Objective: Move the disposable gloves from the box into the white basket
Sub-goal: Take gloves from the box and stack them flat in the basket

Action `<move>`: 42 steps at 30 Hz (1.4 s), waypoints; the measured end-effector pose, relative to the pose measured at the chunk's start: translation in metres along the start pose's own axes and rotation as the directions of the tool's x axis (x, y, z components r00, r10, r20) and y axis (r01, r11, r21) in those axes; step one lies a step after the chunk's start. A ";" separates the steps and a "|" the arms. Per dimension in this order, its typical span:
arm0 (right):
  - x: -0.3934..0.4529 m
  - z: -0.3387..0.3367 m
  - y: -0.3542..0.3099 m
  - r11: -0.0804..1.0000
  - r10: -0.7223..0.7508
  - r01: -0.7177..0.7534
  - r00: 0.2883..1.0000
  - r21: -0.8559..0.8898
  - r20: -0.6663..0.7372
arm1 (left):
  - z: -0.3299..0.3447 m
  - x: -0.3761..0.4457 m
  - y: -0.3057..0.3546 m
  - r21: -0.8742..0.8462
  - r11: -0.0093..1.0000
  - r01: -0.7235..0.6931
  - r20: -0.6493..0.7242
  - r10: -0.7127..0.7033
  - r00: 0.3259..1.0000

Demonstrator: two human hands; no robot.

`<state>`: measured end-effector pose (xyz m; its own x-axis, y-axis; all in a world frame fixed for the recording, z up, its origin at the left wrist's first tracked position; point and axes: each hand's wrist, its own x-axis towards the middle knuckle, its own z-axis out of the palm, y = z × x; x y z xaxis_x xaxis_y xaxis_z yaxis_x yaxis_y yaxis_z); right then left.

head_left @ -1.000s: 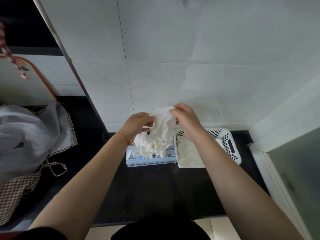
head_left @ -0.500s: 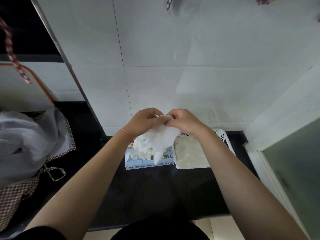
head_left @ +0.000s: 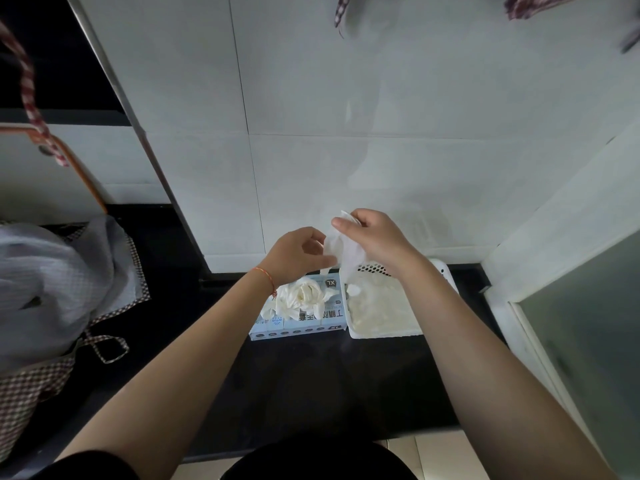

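2 bare hands hold 1 thin white disposable glove (head_left: 341, 249) above the pale blue cardboard glove box (head_left: 298, 315) and white perforated plastic basket (head_left: 382, 332). Right hand (head_left: 375, 239) pinches its top; left hand (head_left: 296, 256) pinches lower down.

A thin white disposable glove (head_left: 341, 249) hangs above a pale blue cardboard box (head_left: 298, 325) and a white perforated plastic basket (head_left: 382, 332). The stone counter (head_left: 311, 382) is black; the crumpled cloth (head_left: 20, 389) is brown-and-white checked.

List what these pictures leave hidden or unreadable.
- White basket: its right side is hidden by the right forearm, head view.
- Glove box: how many gloves remain inside is hidden by the bunched gloves at its opening.
- Box print: too small to read, beyond "XL".
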<state>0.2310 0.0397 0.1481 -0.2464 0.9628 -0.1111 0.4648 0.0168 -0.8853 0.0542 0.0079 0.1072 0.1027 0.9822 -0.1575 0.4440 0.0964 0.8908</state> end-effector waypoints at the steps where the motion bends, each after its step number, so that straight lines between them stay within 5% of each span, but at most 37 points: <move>1: 0.000 0.000 -0.001 1.000 -0.006 0.006 1.000 0.003 0.000 | 0.000 0.000 0.000 0.017 1.000 -0.006 -0.014 0.006 1.000; 6: 0.002 -0.010 0.000 0.999 0.007 -0.006 1.000 0.054 -0.015 | -0.010 0.003 -0.005 0.078 0.997 0.014 -0.073 -0.009 0.997; 13: 0.004 -0.016 0.007 0.989 0.104 -0.087 0.984 0.117 -0.147 | -0.031 -0.003 -0.001 -0.349 0.936 0.045 0.058 -0.027 0.998; 20: 0.004 -0.006 0.006 0.972 0.209 -0.187 0.964 0.142 -0.165 | -0.014 0.001 -0.005 -0.359 0.926 0.115 0.075 -0.094 0.993; 26: 0.003 0.001 0.026 0.977 0.209 -0.196 0.953 0.082 -0.218 | 0.026 -0.013 -0.022 -0.499 0.789 0.359 0.426 -0.137 0.894; 29: 0.000 -0.004 0.037 0.978 0.210 -0.205 0.959 0.046 -0.191 | 0.040 -0.013 -0.045 -0.475 0.738 0.480 0.541 -0.185 0.820; 33: 0.002 -0.019 0.043 0.953 0.289 -0.270 0.945 0.135 -0.153 | 0.038 -0.003 -0.049 -0.426 0.765 0.483 0.536 -0.216 0.816; 36: 0.004 -0.028 0.057 0.864 0.441 -0.434 0.897 0.254 0.033 | 0.026 0.012 -0.052 -0.364 0.794 0.487 0.538 -0.248 0.806; 39: 0.003 -0.038 0.078 0.749 0.525 -0.554 0.831 0.364 0.183 | 0.019 0.028 -0.047 -0.165 0.858 0.487 0.536 -0.336 0.774; 42: 0.000 -0.045 0.108 0.726 0.585 -0.592 0.799 0.350 0.137 | 0.037 0.050 -0.040 0.095 0.908 0.409 0.433 -0.407 0.804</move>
<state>0.3190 0.0539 0.0731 -0.0410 0.7425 -0.6685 0.1852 -0.6519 -0.7354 0.0747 0.0471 0.0473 0.2875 0.6804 -0.6741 0.5295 0.4736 0.7038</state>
